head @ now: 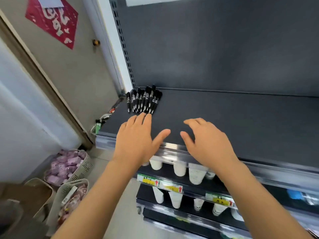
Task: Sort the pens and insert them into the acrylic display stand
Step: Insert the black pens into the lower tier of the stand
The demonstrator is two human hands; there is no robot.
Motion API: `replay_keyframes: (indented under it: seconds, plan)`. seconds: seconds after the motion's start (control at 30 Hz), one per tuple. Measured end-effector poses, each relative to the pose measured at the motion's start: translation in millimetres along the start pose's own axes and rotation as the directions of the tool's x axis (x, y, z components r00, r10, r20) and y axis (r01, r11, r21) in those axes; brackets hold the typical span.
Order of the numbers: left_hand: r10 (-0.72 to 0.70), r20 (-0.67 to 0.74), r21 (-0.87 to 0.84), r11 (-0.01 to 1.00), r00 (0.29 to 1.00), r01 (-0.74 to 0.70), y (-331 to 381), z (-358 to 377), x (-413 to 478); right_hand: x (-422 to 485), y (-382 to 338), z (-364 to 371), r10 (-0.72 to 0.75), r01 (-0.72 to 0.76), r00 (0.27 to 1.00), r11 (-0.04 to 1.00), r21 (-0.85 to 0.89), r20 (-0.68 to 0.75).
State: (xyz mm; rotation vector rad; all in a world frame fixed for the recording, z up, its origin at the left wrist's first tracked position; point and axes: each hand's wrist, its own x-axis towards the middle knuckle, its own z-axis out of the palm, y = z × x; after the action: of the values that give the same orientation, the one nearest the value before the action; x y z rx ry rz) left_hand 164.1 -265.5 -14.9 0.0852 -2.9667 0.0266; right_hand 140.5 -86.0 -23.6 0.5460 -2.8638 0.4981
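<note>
Left hand (136,137): fingers stretched out straight and spread, nothing gripped. The fingertips are just short of the pens, maybe brushing the nearest tips, hard to call tbh.
Right hand (208,140): held over the shelf at about 3 o'clock of the left one, fingers loosely bent and apart, nothing held.
Pens (143,100): a bunch of black ones, laid side by side in a loose heap at roughly 11 o'clock, near the back left corner.
Shelf (224,121): dark, the top one, with the pens lying on it.
Stand: can't be made out anywhere in view.
Progress: pretty much nothing looks done. No pen is picked up, sorted or slotted, so the whole job is left, and the stand has to be found first.
Cups (179,169): white ones are seen on the lower shelves at 6 o'clock.
Baskets (69,166): spotted on the floor at 8 o'clock.
</note>
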Motion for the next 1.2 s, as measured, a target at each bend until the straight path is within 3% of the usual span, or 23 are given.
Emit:
replay_keyframes:
  seconds: [0.37, 0.67, 1.0, 1.2]
  plan:
    - [-0.077, -0.059, -0.382, 0.923, 0.995, 0.049, -93.9, 29.0, 124.7, 149.1, -66.0, 48.4, 0.321, -0.315, 0.947, 0.916, 0.248, 0.019]
    - [-0.057, -0.079, -0.510, 0.860, 0.995, 0.009, -116.6, 40.0, 201.6, 239.6, -82.6, 76.5, 0.484, -0.497, 0.864, 0.864, 0.085, 0.137]
    - [0.003, -0.023, -0.619, 0.785, 1.000, -0.017, -131.1, 72.8, 252.3, 256.2, -108.8, 72.5, 0.480, -0.446, 0.868, 0.867, -0.223, 0.128]
    - [0.075, -0.079, -0.818, 0.565, 0.994, -0.107, -128.1, 96.0, 259.7, 258.4, -113.7, 71.8, 0.527, -0.500, 0.848, 0.833, -0.236, 0.064]
